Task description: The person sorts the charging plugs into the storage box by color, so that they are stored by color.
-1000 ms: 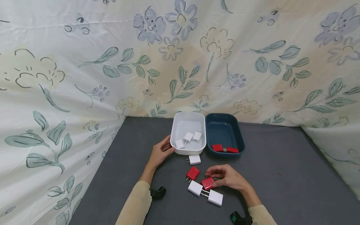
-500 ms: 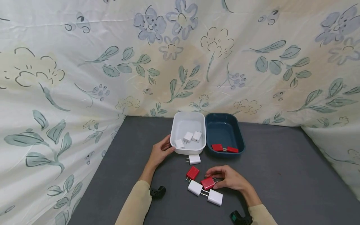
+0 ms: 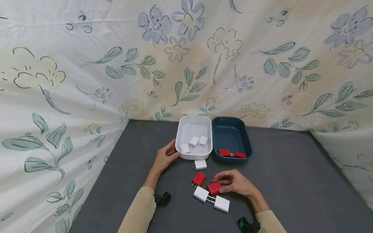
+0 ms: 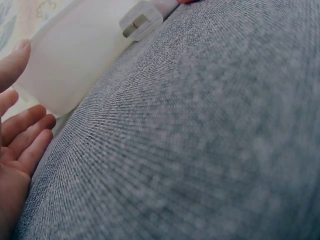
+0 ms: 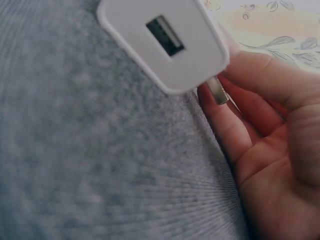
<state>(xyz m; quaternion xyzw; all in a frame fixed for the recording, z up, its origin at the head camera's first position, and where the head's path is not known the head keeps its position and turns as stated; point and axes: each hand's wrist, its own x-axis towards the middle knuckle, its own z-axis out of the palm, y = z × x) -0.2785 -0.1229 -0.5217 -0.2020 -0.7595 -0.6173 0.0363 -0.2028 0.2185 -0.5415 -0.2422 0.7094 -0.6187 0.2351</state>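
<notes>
My right hand (image 3: 237,184) pinches a red USB charger (image 3: 214,187) at its pronged end, between thumb and fingers. In the right wrist view a white charger (image 5: 195,65) with a USB port hides the red one, and a metal prong (image 5: 218,91) shows by the fingers. My left hand (image 3: 163,159) rests against the left side of the white bin (image 3: 193,156), thumb near its front corner. Several white chargers (image 3: 194,141) lie inside that bin. Just left of the held charger lies another red charger (image 3: 198,178). Two white chargers (image 3: 201,194) lie nearer me, prongs facing each other.
A dark blue bin (image 3: 232,131) stands right beside the white one, with two red chargers (image 3: 240,155) at its front. One more white charger (image 3: 200,165) lies just before the white bin. Behind the grey table (image 3: 291,181) hangs a floral cloth (image 3: 186,58).
The red charger at my right hand has tilted and risen slightly, and the fingers have closed in on its prongs. My left hand stays at the white bin.
</notes>
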